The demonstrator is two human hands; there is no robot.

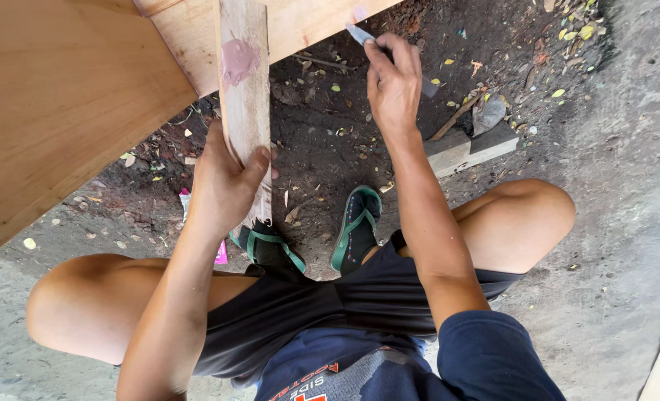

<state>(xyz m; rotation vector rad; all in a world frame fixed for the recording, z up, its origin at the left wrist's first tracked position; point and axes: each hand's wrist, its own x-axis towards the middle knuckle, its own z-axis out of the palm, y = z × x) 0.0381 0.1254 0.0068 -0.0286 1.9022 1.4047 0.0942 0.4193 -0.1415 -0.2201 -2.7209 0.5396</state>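
Note:
My left hand (224,186) grips the lower end of a narrow wooden slat (245,104) that stands upright and carries a blob of pink putty (238,59) near its top. My right hand (393,85) is raised higher and to the right, pinching a small putty knife (361,34) whose blade tip touches the edge of a pale wooden board (300,22). A faint pink smear (359,12) shows on that board beside the blade.
A large plywood panel (55,111) fills the upper left. I squat on dark soil (330,141) in green sandals (356,226), knees wide. A grey wood offcut (469,147) and a stone lie at right, scattered leaves beyond. Concrete (627,223) lies right.

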